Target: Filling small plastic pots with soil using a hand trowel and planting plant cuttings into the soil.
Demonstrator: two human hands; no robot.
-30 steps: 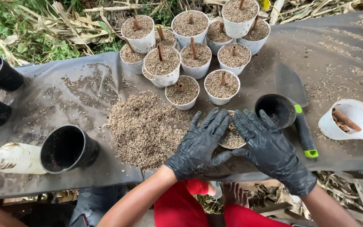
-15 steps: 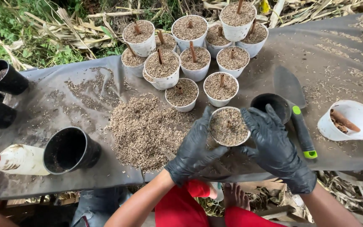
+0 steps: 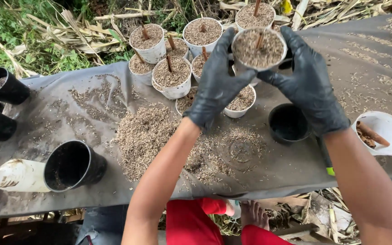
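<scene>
A white bottle [image 3: 17, 174] (red-capped, soil-smeared) lies at the table's [image 3: 296, 172] left edge.

The one camera sits on my head, looking steeply down and forward over the table [image 3: 296, 172] from its near edge, close in, its far edge near the frame's top.

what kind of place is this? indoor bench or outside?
Outside, likely a garden potting spot: a table under a grey sheet, grass and dry stalks behind it, a heap of husks, and many filled white cups with sticks.
</scene>
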